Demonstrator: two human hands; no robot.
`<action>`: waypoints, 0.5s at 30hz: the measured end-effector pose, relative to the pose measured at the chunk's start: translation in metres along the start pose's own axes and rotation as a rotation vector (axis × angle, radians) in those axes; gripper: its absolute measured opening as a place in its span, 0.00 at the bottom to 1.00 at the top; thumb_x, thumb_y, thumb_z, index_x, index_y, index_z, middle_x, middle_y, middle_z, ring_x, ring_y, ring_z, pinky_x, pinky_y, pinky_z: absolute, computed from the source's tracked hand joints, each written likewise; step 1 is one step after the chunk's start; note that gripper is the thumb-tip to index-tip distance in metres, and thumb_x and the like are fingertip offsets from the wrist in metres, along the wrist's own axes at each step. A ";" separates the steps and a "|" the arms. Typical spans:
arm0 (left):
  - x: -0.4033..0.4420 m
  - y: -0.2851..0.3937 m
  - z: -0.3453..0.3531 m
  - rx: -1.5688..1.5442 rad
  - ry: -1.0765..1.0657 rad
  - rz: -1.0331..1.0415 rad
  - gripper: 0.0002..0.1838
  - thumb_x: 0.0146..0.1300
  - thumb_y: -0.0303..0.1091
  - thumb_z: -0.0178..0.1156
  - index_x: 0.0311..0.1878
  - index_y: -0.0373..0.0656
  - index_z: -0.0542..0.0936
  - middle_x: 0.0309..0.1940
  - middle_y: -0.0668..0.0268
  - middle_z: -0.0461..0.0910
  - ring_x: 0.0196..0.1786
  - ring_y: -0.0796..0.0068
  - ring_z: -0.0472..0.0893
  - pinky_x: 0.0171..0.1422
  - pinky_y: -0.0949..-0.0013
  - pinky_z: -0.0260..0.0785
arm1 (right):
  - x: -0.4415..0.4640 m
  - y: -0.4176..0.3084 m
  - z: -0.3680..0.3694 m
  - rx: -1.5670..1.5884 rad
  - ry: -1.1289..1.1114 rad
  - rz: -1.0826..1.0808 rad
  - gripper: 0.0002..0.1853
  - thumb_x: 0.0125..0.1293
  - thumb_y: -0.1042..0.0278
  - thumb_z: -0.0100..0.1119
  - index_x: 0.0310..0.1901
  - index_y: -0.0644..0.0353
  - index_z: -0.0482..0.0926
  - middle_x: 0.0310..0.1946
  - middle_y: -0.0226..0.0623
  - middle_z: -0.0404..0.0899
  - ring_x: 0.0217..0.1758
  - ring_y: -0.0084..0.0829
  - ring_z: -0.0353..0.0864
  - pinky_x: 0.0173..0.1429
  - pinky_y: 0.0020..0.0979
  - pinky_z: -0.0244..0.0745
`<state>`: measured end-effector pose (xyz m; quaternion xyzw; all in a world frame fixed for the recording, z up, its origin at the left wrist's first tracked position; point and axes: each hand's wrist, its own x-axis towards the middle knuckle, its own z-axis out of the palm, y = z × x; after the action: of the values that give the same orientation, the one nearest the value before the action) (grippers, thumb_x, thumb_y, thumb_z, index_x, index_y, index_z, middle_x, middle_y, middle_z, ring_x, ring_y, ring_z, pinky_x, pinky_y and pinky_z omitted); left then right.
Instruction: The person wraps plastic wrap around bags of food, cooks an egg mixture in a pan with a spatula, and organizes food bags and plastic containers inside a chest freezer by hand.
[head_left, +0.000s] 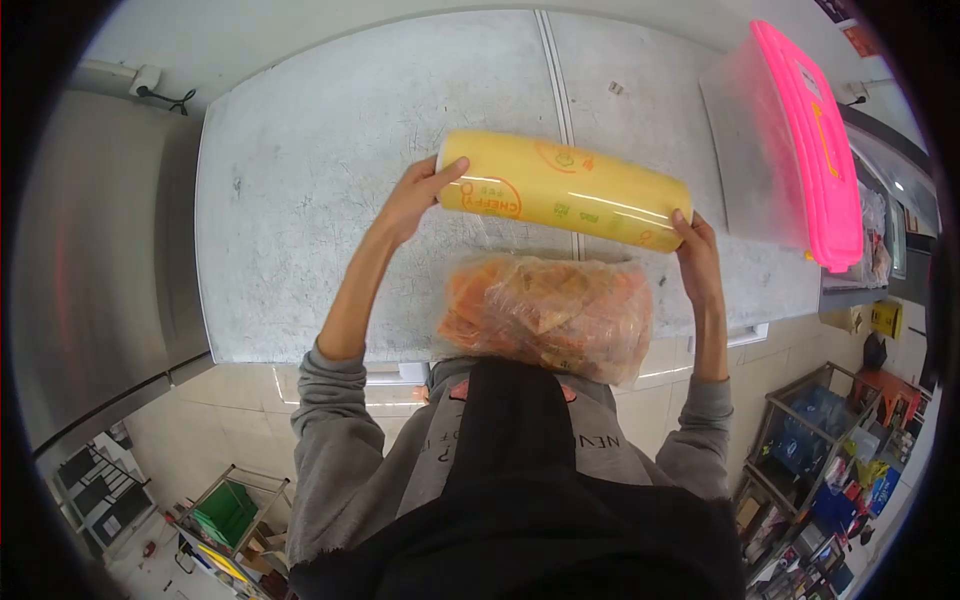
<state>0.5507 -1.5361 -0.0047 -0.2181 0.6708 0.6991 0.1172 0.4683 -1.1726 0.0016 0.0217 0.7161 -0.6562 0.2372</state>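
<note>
A thick yellow roll of cling film (pixel 580 185), printed with orange and green marks, spans the space between my hands over the white table. At its left end my left hand (pixel 418 195) grips it, thumb across the front. My right hand (pixel 697 240) holds the other end, slightly lower, so the roll tilts down to the right. Close to my body, at the table's front edge, lies a clear plastic-wrapped bundle (pixel 550 310) with orange pieces inside; neither hand touches it. The fingers behind the roll are partly hidden.
A clear plastic box with a pink lid (pixel 820 150) stands at the table's right end. The white table (pixel 320 150) has a seam strip down its middle and a small scrap (pixel 616 88) near the back. A steel cabinet (pixel 110 250) is at the left; shelves (pixel 800 430) stand behind right.
</note>
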 end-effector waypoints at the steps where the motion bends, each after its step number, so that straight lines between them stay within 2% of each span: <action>1: -0.007 0.013 -0.002 0.040 -0.047 0.087 0.28 0.60 0.53 0.56 0.49 0.34 0.75 0.40 0.60 0.79 0.46 0.74 0.75 0.53 0.69 0.64 | -0.010 -0.018 0.006 0.017 0.020 -0.054 0.22 0.63 0.56 0.53 0.48 0.70 0.73 0.42 0.37 0.77 0.47 0.24 0.72 0.56 0.28 0.61; 3: -0.026 0.032 -0.010 0.107 -0.073 0.167 0.27 0.60 0.52 0.55 0.49 0.34 0.76 0.40 0.61 0.79 0.45 0.75 0.74 0.53 0.69 0.64 | -0.025 -0.039 0.008 0.028 0.033 -0.121 0.21 0.63 0.57 0.53 0.48 0.70 0.73 0.42 0.37 0.77 0.48 0.25 0.72 0.56 0.28 0.61; 5: -0.048 0.041 -0.018 0.179 -0.089 0.245 0.26 0.61 0.51 0.54 0.49 0.34 0.76 0.40 0.62 0.79 0.45 0.76 0.74 0.53 0.70 0.64 | -0.043 -0.048 0.007 0.009 0.000 -0.090 0.20 0.63 0.58 0.53 0.48 0.69 0.73 0.41 0.38 0.77 0.48 0.25 0.73 0.57 0.28 0.61; 8: -0.073 0.040 -0.024 0.222 -0.098 0.186 0.27 0.62 0.51 0.53 0.50 0.34 0.75 0.39 0.63 0.78 0.44 0.78 0.73 0.52 0.72 0.63 | -0.061 -0.066 0.008 0.012 -0.062 0.044 0.20 0.63 0.59 0.52 0.48 0.69 0.73 0.40 0.36 0.78 0.45 0.23 0.74 0.54 0.26 0.64; 10: -0.087 0.029 -0.028 0.134 -0.062 -0.010 0.26 0.63 0.51 0.52 0.50 0.33 0.75 0.39 0.64 0.78 0.45 0.79 0.73 0.51 0.73 0.63 | -0.073 -0.065 0.009 0.035 -0.095 0.149 0.20 0.64 0.59 0.52 0.48 0.68 0.73 0.39 0.35 0.78 0.41 0.21 0.76 0.48 0.24 0.67; 11: -0.094 0.021 -0.030 0.132 -0.060 -0.013 0.26 0.63 0.51 0.52 0.50 0.33 0.75 0.39 0.64 0.78 0.45 0.79 0.73 0.51 0.73 0.63 | -0.081 -0.064 0.009 0.034 -0.097 0.152 0.20 0.64 0.59 0.52 0.48 0.68 0.73 0.39 0.35 0.78 0.41 0.21 0.76 0.48 0.24 0.67; 13: -0.107 0.006 -0.033 0.131 -0.109 -0.161 0.27 0.65 0.51 0.49 0.50 0.32 0.74 0.38 0.64 0.78 0.43 0.79 0.72 0.52 0.75 0.63 | -0.098 -0.060 0.011 0.070 -0.099 0.308 0.20 0.64 0.59 0.52 0.48 0.69 0.73 0.38 0.35 0.78 0.40 0.22 0.76 0.47 0.23 0.69; 14: -0.117 0.000 -0.029 0.132 -0.114 -0.166 0.27 0.65 0.51 0.49 0.50 0.32 0.74 0.38 0.64 0.78 0.43 0.79 0.72 0.52 0.75 0.63 | -0.105 -0.058 0.008 0.095 -0.133 0.353 0.21 0.64 0.61 0.51 0.51 0.70 0.71 0.43 0.37 0.77 0.45 0.24 0.75 0.53 0.25 0.66; 15: -0.126 -0.005 -0.025 0.106 -0.127 -0.104 0.25 0.65 0.48 0.50 0.51 0.32 0.74 0.40 0.64 0.77 0.43 0.79 0.72 0.52 0.74 0.63 | -0.113 -0.056 0.009 0.097 -0.129 0.355 0.21 0.64 0.61 0.51 0.51 0.70 0.71 0.43 0.37 0.77 0.45 0.24 0.75 0.53 0.25 0.66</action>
<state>0.6678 -1.5444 0.0487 -0.2012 0.6860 0.6679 0.2071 0.5524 -1.1573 0.0955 0.1170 0.6520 -0.6378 0.3930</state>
